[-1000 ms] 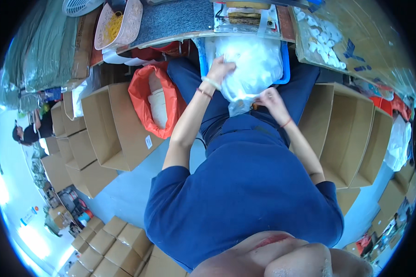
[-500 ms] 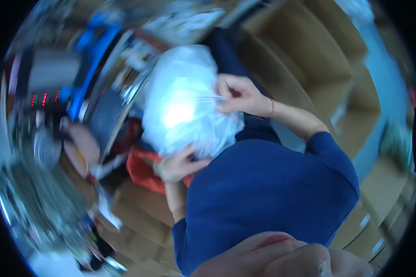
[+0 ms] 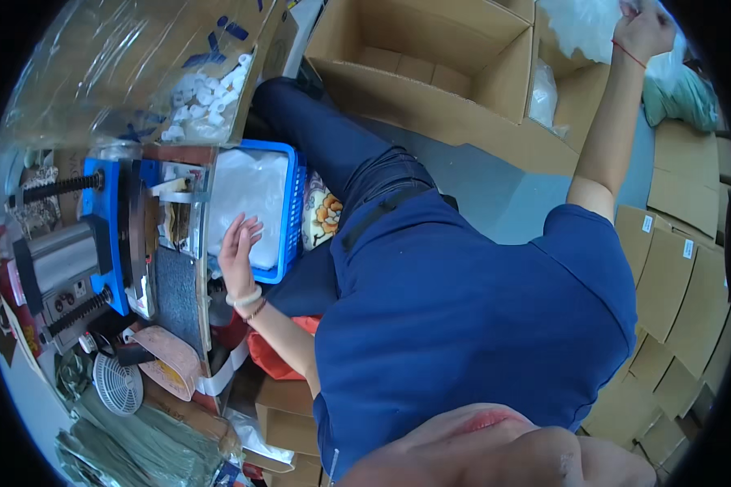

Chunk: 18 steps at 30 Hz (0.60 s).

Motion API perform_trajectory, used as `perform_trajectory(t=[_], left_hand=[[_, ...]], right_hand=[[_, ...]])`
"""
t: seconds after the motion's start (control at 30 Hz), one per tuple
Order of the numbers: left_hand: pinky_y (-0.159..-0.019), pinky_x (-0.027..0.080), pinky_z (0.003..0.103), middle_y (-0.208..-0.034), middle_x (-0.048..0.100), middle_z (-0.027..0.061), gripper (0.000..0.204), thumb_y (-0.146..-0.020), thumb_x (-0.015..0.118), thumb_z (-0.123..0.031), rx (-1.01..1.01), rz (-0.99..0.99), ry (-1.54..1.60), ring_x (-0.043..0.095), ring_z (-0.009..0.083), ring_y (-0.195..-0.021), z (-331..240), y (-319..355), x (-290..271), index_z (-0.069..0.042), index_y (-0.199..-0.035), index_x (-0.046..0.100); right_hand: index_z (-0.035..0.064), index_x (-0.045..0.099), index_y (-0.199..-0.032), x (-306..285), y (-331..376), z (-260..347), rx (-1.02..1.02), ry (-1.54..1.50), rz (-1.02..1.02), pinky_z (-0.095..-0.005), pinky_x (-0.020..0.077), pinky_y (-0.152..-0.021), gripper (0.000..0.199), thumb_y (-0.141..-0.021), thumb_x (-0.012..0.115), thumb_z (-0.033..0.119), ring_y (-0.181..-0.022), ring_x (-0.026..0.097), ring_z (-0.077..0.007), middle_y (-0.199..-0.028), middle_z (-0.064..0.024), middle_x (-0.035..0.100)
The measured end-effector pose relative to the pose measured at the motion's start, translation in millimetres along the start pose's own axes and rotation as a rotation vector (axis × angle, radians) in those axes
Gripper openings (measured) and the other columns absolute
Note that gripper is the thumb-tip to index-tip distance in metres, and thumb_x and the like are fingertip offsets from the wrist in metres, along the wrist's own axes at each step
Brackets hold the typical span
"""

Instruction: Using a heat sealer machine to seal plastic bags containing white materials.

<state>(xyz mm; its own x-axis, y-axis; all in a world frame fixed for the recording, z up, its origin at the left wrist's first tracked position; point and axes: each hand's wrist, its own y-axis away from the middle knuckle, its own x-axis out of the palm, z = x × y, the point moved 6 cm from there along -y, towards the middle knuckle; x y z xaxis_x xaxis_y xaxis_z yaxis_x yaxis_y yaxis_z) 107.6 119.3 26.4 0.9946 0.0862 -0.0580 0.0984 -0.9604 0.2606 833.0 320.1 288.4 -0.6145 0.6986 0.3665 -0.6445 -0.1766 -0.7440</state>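
Observation:
At the upper right rim my right hand [image 3: 646, 31] is raised with its fingers closed, gripping a translucent white plastic bag [image 3: 578, 26]. The picture's edge cuts off its fingertips. My left hand [image 3: 237, 253] is held with fingers extended and nothing in it. It hovers over the left side of a blue plastic basket [image 3: 291, 235] whose contents are flat clear plastic bags [image 3: 256, 191]. To the left of that hand stands a bench machine with a blue metal frame [image 3: 105, 235] and two black springs.
A large open cardboard box [image 3: 495, 89] stands ahead. Small white plastic parts [image 3: 207, 97] lie in a heap at the upper left. A small white fan [image 3: 118, 385] and olive cloth [image 3: 138, 442] are at the lower left. Flat-faced cartons [image 3: 658, 272] are stacked at right.
The filled white bag, between both hands before, has left my lap. My right hand has swung far to the upper right with the bag; my left let go and moved leftward to the basket.

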Motion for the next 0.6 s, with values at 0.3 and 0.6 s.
perform_trajectory(t=[0.3,0.6], left_hand=[[-0.069,0.053,0.025,-0.094,0.071,0.007,0.033,-0.089,0.067,-0.025,-0.338,-0.178,-0.055,0.068,0.0138,-0.079,206,-61,-69,-0.004,-0.115,0.066],[-0.093,0.05,0.042,-0.113,0.066,0.0199,0.031,-0.083,0.065,-0.025,-0.493,-0.096,-0.797,0.063,0.0341,-0.108,336,-146,-46,-0.004,-0.106,0.069]], right_hand=[[-0.0009,0.067,-0.1,-250,107,-322,0.73,1.341,1.113,-0.0324,0.0539,-0.056,0.025,-0.085,0.066,0.018,-0.064,0.063,-0.0176,-0.085,-0.0088,0.068],[0.0034,0.065,-0.11,99,371,-148,0.081,0.753,1.95,-0.0366,0.052,-0.083,0.027,-0.09,0.065,0.022,-0.094,0.066,-0.0266,-0.102,-0.0156,0.068]])
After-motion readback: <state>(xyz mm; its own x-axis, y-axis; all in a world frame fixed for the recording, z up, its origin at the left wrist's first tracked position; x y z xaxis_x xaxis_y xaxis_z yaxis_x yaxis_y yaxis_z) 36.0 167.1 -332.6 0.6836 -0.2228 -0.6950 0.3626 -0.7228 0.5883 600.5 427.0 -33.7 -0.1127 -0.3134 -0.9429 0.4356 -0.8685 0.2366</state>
